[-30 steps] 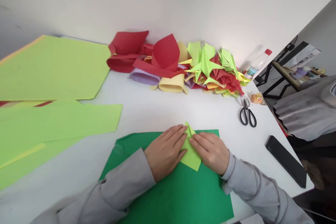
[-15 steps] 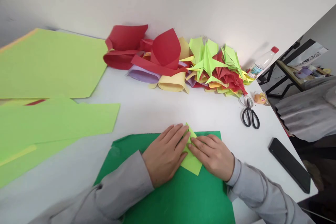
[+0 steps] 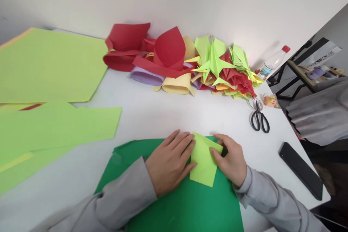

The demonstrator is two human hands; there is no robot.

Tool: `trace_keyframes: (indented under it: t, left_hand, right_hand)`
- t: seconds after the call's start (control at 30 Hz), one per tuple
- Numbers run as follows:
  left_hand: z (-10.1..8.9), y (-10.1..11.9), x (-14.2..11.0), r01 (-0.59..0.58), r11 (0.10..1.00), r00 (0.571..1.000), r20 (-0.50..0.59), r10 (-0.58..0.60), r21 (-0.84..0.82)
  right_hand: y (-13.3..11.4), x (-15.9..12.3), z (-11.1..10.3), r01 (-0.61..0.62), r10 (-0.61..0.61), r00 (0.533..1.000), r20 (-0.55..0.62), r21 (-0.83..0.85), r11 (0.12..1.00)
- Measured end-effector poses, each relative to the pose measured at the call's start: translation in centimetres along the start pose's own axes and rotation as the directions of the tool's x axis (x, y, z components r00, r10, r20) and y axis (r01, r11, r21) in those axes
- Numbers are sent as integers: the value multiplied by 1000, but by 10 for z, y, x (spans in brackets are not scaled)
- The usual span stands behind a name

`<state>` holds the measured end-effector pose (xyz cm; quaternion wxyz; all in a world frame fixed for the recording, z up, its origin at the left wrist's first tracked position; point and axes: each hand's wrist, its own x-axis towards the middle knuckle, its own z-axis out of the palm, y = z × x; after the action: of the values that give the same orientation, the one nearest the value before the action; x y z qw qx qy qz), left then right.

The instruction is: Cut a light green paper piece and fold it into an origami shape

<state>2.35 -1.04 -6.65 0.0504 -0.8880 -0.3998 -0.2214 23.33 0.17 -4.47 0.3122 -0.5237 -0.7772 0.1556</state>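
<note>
A small sheet of lime-green paper (image 3: pixel 204 165) lies over a large dark green sheet (image 3: pixel 179 206). My left hand (image 3: pixel 172 163) rests flat, its fingers stretched out over the left edge of the small paper. Between the thumb and fingers of my right hand (image 3: pixel 231 157) is the upper right corner of that paper, slightly raised. The fingertips behind the corner are partly hidden by it.
Large lime-green sheets (image 3: pixel 54 65) lie at the left. Along the wall are rolled red paper pieces (image 3: pixel 170 49) and folded paper stars (image 3: pixel 214 61). Scissors (image 3: pixel 259 119), a black phone-like slab (image 3: pixel 300 170), a wrapped snack (image 3: pixel 270 100) and a bottle (image 3: pixel 273 61) are at the right.
The lime-green paper was folded narrow under both hands; now it is opened out wider. My right hand has moved right with its corner. My left hand stays nearly in place.
</note>
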Motion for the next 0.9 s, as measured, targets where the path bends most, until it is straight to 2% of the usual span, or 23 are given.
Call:
trace_keyframes:
  t: [0.1,0.17,0.3,0.37,0.47,0.57,0.67,0.9]
  left_hand:
    - [6,1,0,-11,998,999,-48,14,62]
    - [8,2,0,-5,997,999,-43,8,80]
    - [7,5,1,14,995,999,-40,-10,95]
    - [4,6,2,12,995,999,-34,-9,96]
    - [-2,7,5,11,996,1000,0,-11,94]
    - [-7,8,7,25,994,999,24,-27,104]
    - [-9,9,8,34,993,999,28,-37,109]
    - [-6,7,6,61,994,998,21,-63,95]
  right_hand:
    - [-2,-1,-3,-87,92,994,61,-78,993]
    - [-4,-2,-5,-69,81,993,85,-128,989]
    - [-7,-4,-5,83,-76,996,50,-174,981]
    - [-7,-6,-6,188,-185,982,38,-185,965]
    - [-6,-9,-8,378,-375,925,61,-234,896]
    - [-5,-10,-12,581,-571,811,124,-275,766]
    - [-5,-7,-16,694,-672,717,182,-268,668]
    - [-1,-2,-23,755,-698,655,288,-241,609]
